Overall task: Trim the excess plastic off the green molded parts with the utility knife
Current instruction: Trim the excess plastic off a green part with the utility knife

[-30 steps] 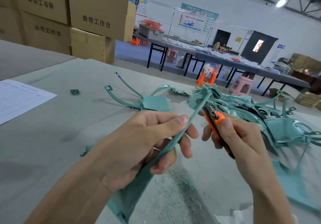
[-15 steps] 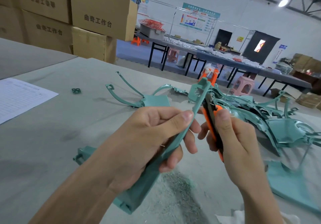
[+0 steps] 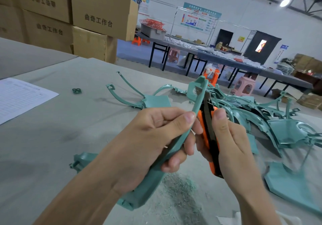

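One long green molded plastic arm [image 3: 198, 99], at frame centre, is gripped by the left hand [image 3: 148, 137]. The orange utility knife [image 3: 209, 134] is clasped in the right hand [image 3: 231, 142]. The blade is best kept shallow along the edge, clear of the thumb.

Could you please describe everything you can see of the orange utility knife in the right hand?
The orange plastic utility knife has a dark strip down its middle and a grey blade extended at the top. It stands almost upright, tilted slightly left. The right hand wraps its body, with the thumb pressed near the upper end, and the orange butt pokes out below the grip. The blade lies against the edge of the long green moulded plastic part, which the left hand holds.
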A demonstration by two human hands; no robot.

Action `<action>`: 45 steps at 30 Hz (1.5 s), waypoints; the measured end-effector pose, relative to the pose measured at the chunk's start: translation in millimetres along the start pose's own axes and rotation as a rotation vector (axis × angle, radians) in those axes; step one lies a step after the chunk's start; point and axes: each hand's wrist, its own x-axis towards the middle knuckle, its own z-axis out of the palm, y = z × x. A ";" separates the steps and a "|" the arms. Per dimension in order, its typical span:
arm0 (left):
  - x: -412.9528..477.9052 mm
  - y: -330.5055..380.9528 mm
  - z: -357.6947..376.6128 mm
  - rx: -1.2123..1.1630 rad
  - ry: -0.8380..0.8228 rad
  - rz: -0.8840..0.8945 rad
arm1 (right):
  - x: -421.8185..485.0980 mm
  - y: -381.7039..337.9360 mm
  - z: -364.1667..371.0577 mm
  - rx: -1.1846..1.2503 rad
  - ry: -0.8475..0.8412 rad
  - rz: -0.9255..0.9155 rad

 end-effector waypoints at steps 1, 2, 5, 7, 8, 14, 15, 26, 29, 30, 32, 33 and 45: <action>0.0 0.2 0.3 -0.012 -0.004 -0.003 | -0.2 -0.2 0.5 -0.045 0.026 -0.025; 0.0 0.5 0.5 -0.022 -0.008 -0.007 | -0.1 -0.4 0.9 -0.083 0.048 -0.045; -0.2 1.7 0.5 -0.040 -0.028 -0.020 | -0.4 -1.4 1.4 -0.082 0.061 -0.059; -0.6 2.8 0.0 -0.050 -0.047 -0.027 | -0.8 -2.5 0.7 -0.032 0.045 -0.049; -0.8 3.4 -0.4 -0.063 -0.060 -0.029 | -0.9 -2.9 0.0 -0.013 0.039 -0.043; -2.1 5.2 -1.4 -0.107 -0.130 -0.028 | -0.8 -5.1 -5.6 0.044 -0.034 -0.060; -2.1 5.1 -2.0 -0.105 -0.135 -0.029 | -0.8 -5.0 -6.3 0.048 -0.043 -0.062; -1.4 5.4 -3.6 -0.087 -0.142 -0.030 | 1.3 -0.8 -12.3 0.135 -0.127 -0.012; -0.7 4.7 -2.6 -0.050 -0.095 -0.031 | 2.5 1.7 -8.3 0.093 -0.070 -0.045; -0.6 4.4 -2.4 -0.044 -0.082 -0.032 | 2.9 3.1 -7.6 0.067 -0.048 -0.056; 0.2 3.5 -2.4 -0.036 -0.059 -0.030 | 3.4 5.2 -6.9 0.022 -0.007 -0.064; 0.5 3.1 -2.5 -0.030 -0.046 -0.031 | 3.5 5.8 -6.9 0.002 0.009 -0.065; 3.7 0.8 -2.4 -0.024 0.060 -0.030 | 7.4 14.9 -2.2 -0.209 0.198 -0.150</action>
